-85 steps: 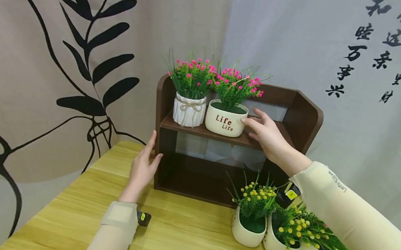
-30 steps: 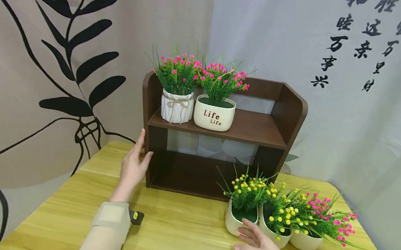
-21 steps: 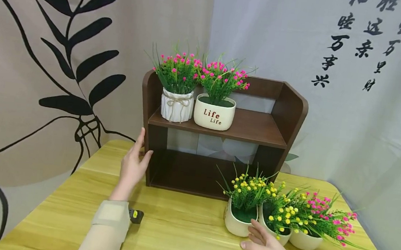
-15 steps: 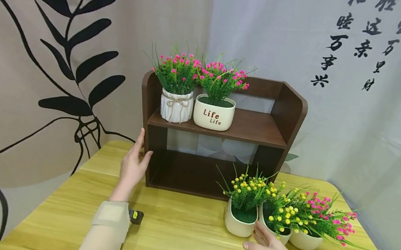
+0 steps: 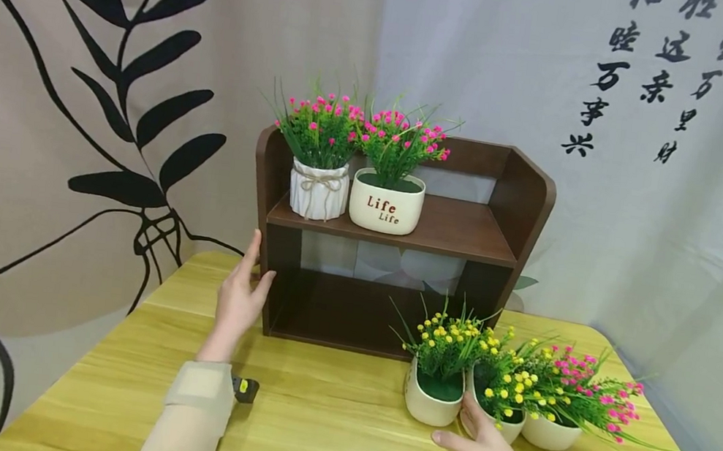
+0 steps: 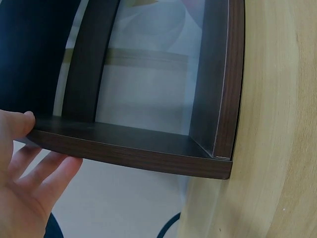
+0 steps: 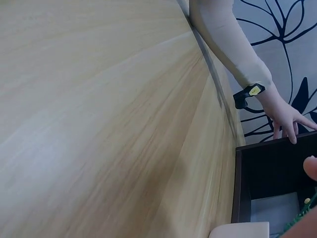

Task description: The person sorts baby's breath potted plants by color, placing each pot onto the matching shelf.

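Note:
A dark brown two-tier shelf (image 5: 460,230) stands at the back of the yellow wooden table (image 5: 327,428). On its upper board sit a ribbed white pot (image 5: 318,193) and a "Life" pot (image 5: 386,204), both with pink flowers. My left hand (image 5: 239,302) lies flat against the shelf's left side panel (image 6: 133,148), fingers (image 6: 47,173) straight. At the front right stand three cream pots in a row: a left yellow-flowered pot (image 5: 431,403), a middle yellow-flowered pot (image 5: 510,431) and a pink-flowered pot (image 5: 547,435). My right hand (image 5: 474,439) touches the front of the middle pot with straight fingers.
Printed fabric backdrops hang close behind and to both sides of the table. The shelf's lower compartment (image 5: 352,313) holds nothing, and so does the right half of the upper board. Bare tabletop (image 7: 99,124) stretches in front of the shelf. A wrist camera (image 5: 245,390) shows on my left sleeve.
My right hand left the "Life" pot on the shelf, came down to the table, then slid right from the left yellow pot onto the middle one. The left hand stayed put.

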Tool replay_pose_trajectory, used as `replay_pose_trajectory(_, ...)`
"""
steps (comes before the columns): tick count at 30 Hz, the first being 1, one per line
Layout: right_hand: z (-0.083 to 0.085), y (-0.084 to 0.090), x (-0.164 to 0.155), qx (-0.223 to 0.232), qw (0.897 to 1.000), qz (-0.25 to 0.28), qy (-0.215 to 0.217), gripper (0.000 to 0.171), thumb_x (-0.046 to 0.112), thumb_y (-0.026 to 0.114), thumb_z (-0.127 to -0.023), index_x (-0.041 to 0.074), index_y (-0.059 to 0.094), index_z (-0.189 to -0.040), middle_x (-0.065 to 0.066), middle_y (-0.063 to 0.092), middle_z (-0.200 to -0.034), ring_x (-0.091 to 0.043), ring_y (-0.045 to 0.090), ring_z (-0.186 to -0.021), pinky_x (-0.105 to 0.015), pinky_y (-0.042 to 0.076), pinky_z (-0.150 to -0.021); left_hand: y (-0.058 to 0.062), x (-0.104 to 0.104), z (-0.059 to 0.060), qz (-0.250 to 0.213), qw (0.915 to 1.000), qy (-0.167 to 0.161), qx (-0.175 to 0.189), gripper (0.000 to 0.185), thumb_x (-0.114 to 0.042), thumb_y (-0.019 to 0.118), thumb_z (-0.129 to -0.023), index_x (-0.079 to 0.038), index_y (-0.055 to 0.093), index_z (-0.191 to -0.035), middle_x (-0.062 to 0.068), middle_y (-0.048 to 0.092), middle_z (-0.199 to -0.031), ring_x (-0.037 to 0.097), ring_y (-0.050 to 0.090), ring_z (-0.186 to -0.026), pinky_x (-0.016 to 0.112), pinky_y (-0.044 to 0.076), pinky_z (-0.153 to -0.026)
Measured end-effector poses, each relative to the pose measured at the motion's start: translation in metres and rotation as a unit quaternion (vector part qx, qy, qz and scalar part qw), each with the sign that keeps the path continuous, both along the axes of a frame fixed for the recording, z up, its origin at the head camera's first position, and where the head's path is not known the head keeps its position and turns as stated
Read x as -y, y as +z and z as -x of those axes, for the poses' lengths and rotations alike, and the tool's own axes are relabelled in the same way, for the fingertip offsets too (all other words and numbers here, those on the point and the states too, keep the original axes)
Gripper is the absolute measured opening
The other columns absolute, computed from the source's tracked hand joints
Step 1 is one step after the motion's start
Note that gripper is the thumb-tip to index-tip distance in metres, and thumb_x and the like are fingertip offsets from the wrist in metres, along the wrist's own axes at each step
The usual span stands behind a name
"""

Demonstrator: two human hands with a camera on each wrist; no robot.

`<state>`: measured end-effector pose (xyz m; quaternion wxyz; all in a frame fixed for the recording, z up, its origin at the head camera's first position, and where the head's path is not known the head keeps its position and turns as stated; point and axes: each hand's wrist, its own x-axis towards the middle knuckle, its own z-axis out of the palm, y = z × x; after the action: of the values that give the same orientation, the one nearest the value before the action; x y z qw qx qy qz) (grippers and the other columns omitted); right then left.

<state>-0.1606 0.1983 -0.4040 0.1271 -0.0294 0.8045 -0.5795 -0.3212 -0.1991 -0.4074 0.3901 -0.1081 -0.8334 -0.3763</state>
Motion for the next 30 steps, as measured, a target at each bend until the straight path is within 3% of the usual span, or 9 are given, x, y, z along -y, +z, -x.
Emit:
replay_pose_trajectory(6,0.002,-0.01,0.005,-0.038,0.999,-0.027,-0.024,0.099,0.018,0.071,-0.087,-0.02,0.0,-0.145,-0.041,0.005,-0.149,-0.049,0.012,-0.138,-0.054,0.019,-0.107,0.002,-0.001,0.001,0.006,1.0,0.001,-0.008,0.08,-0.01,0.067,-0.092,-0.03,0.023,-0.156,0.024,0.057,-0.13,0.04,0.063,-0.089,0.049,0.044,-0.061)
replay_pose_trajectory(16,0.013,-0.021,0.014,-0.066,0.996,-0.025,-0.049,0.105,0.019,0.075,-0.085,-0.014,-0.003,-0.148,-0.04,0.002,-0.15,-0.051,0.008,-0.138,-0.056,0.018,-0.108,-0.001,0.0,0.0,0.005,0.9999,0.007,-0.012,0.081,-0.008,0.068,-0.091,-0.03,0.023,-0.156,0.023,0.055,-0.133,0.031,0.058,-0.067,0.038,0.035,-0.052)
replay_pose_trajectory(25,0.03,-0.03,0.022,-0.08,0.993,-0.035,-0.082,0.106,0.021,0.079,-0.08,-0.01,0.005,-0.15,-0.037,0.012,-0.152,-0.05,0.016,-0.139,-0.058,0.019,-0.109,-0.001,0.0,0.0,0.005,0.9998,0.008,-0.017,0.081,-0.008,0.068,-0.091,-0.029,0.023,-0.155,0.022,0.054,-0.135,0.015,0.035,-0.046,0.035,0.031,-0.048)
replay_pose_trajectory(30,0.04,-0.039,0.026,-0.089,0.991,-0.004,-0.102,0.105,0.015,0.079,-0.079,-0.007,0.005,-0.15,-0.035,0.014,-0.151,-0.048,0.021,-0.137,-0.057,0.019,-0.109,-0.002,0.0,0.001,0.004,0.9998,0.002,-0.019,0.081,-0.008,0.068,-0.091,-0.029,0.024,-0.155,0.022,0.054,-0.135,0.027,0.053,-0.058,0.038,0.035,-0.051)
